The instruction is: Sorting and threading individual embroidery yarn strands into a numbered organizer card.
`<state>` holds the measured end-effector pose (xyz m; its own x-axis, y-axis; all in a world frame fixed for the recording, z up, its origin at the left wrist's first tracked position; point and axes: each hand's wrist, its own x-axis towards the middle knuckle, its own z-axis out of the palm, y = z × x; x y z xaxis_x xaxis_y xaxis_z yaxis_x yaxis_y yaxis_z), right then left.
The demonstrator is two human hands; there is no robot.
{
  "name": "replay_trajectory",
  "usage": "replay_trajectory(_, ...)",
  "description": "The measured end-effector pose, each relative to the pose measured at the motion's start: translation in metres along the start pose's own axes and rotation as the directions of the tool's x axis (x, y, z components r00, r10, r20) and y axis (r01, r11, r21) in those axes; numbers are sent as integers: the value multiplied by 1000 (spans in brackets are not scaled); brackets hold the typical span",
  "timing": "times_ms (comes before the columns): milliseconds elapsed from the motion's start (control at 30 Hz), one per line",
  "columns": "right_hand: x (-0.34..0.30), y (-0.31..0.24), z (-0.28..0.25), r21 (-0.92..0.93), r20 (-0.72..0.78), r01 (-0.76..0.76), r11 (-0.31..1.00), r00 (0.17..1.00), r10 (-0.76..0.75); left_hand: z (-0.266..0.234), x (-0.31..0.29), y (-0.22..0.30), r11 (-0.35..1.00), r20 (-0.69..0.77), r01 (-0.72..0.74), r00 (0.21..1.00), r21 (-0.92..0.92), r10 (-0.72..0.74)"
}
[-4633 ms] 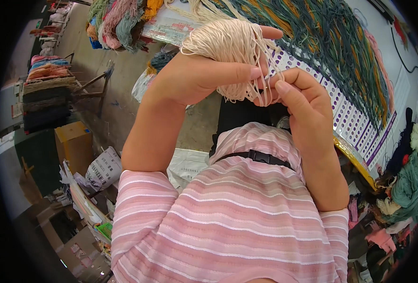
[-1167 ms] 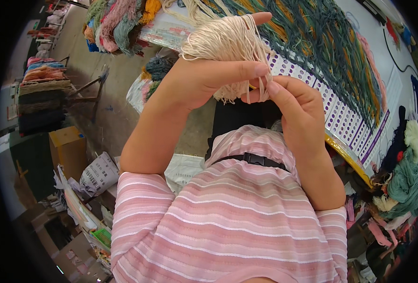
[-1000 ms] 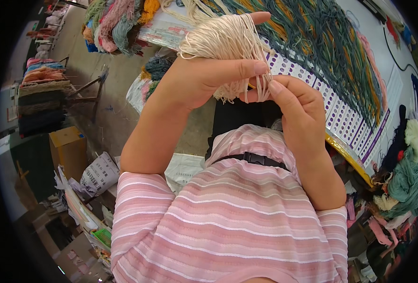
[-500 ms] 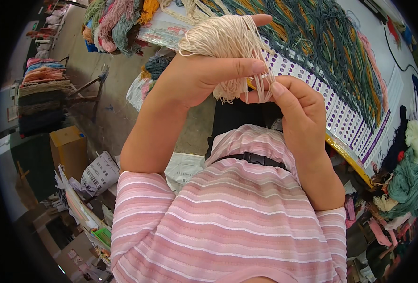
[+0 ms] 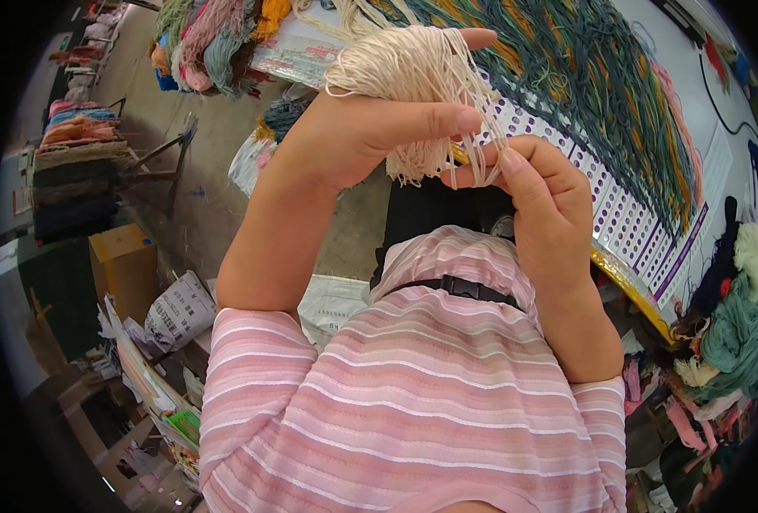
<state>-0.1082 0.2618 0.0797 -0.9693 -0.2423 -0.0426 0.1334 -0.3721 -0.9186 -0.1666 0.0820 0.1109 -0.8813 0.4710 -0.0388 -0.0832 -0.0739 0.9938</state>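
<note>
A thick bundle of cream yarn [image 5: 409,68] is looped around my left hand [image 5: 379,128], covering most of its fingers. One fingertip pokes out past the bundle at the top, and the thumb lies across the strands. Several strands run from the bundle to my right hand [image 5: 545,188], whose thumb and index finger pinch them close by. Both hands are raised above the table's near edge. Behind them, long green, teal and ochre yarn strands [image 5: 567,77] lie spread over the table.
The white table [image 5: 716,68] carries a sheet with rows of purple dots [image 5: 644,248] beneath the strands. Multicoloured skeins [image 5: 208,43] hang at its far left end. Teal yarn [image 5: 742,321] is heaped at the right. A cardboard box [image 5: 124,265] and folded textiles [image 5: 75,175] stand left.
My right hand has shifted very slightly to the right, still pinching the strands. The left hand and the cream bundle stay almost where they were.
</note>
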Motion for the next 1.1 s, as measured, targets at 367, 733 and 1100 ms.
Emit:
replay_trajectory(367, 0, -1, -1, 71, -9, 1, 997, 1000, -1, -4, 1, -2, 1000, 44, -1, 999, -16, 2)
replay_trajectory(733, 1, -1, -1, 66, -16, 5, 998, 1000, -4, -6, 2, -4, 997, 86, -2, 996, -73, 8)
replay_trajectory(1100, 1, -1, -1, 48, -6, -1, 999, 1000, 1, -7, 1, -3, 996, 88, 12, 996, -90, -4)
